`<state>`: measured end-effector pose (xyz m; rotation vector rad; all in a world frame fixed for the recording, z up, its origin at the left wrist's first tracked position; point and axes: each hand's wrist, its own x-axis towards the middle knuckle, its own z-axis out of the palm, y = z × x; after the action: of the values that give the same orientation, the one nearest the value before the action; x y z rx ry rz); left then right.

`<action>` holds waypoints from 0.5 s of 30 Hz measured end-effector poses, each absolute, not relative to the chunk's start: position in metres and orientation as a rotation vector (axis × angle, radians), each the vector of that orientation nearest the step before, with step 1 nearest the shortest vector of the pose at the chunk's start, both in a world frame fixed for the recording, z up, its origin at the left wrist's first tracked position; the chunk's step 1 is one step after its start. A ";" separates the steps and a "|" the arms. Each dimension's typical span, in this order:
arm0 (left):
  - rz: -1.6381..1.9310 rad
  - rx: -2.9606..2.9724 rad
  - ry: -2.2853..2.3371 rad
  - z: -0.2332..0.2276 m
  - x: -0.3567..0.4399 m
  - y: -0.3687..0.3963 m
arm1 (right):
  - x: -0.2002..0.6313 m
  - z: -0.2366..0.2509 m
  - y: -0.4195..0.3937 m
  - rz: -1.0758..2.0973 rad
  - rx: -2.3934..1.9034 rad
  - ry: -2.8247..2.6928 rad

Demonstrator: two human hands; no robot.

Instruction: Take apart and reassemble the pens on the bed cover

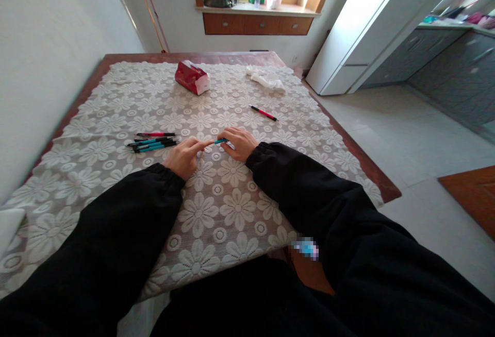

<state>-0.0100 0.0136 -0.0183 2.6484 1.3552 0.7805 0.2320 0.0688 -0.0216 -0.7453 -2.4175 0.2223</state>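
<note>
My right hand (240, 142) and left hand (184, 156) meet mid-bench, fingers closed on a teal pen (220, 141) — held at both ends, seemingly to pull it apart; more pens (151, 142) lie bunched toward the left edge; a red pen (263, 113) sits apart, farther back.

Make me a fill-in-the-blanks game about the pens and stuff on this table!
1. Both hands, left hand and right hand, pinch one small ____ pen between them.
2. The pile of pens lies on the person's ____ side.
3. Alone, farther up the lace tablecloth, lies a ____ pen.
4. The tissue pack at the far end is ____ and white.

Missing words: blue; left; red; red
</note>
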 end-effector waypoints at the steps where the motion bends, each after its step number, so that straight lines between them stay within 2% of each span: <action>1: 0.782 2.644 1.343 -0.018 -0.010 0.014 | 0.232 -0.022 0.069 0.225 -0.740 -2.420; 15: 0.849 2.474 1.465 -0.014 -0.008 0.011 | 0.230 -0.024 0.069 0.283 -0.542 -2.532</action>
<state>-0.0076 0.0110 -0.0137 2.4740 1.4648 0.8495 0.2301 0.0695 -0.0242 -0.5422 -2.5324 0.2827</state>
